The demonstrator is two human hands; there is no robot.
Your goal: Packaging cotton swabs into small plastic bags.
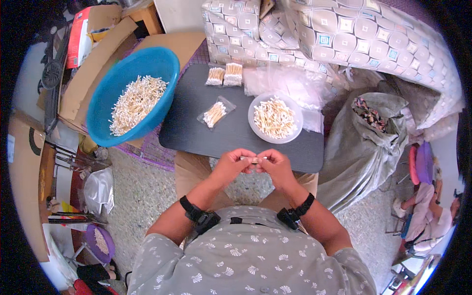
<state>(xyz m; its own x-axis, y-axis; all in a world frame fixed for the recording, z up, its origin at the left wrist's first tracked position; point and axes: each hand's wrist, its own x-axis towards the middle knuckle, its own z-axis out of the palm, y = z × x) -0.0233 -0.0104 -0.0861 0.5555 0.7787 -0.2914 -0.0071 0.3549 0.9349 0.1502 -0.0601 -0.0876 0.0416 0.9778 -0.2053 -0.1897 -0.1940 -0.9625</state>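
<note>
My left hand (232,165) and my right hand (276,167) meet at the near edge of a dark tabletop, fingertips pinched together. Between them they hold what look like cotton swabs, with small white tips showing at the fingers; most of their length is hidden. Just beyond my right hand stands a white bowl (252,129) heaped with loose cotton swabs (274,117). A clear bag (216,112) partly filled with swabs lies on the table beyond my left hand. Two packed bags of swabs (223,74) sit side by side at the far edge.
A big blue basin (169,69) of loose swabs leans at the table's left. Clear empty bags (290,83) are piled at the back right. A grey-green sack (354,152) stands to the right, below a patterned sofa (364,34). At the far right sits another person (427,211).
</note>
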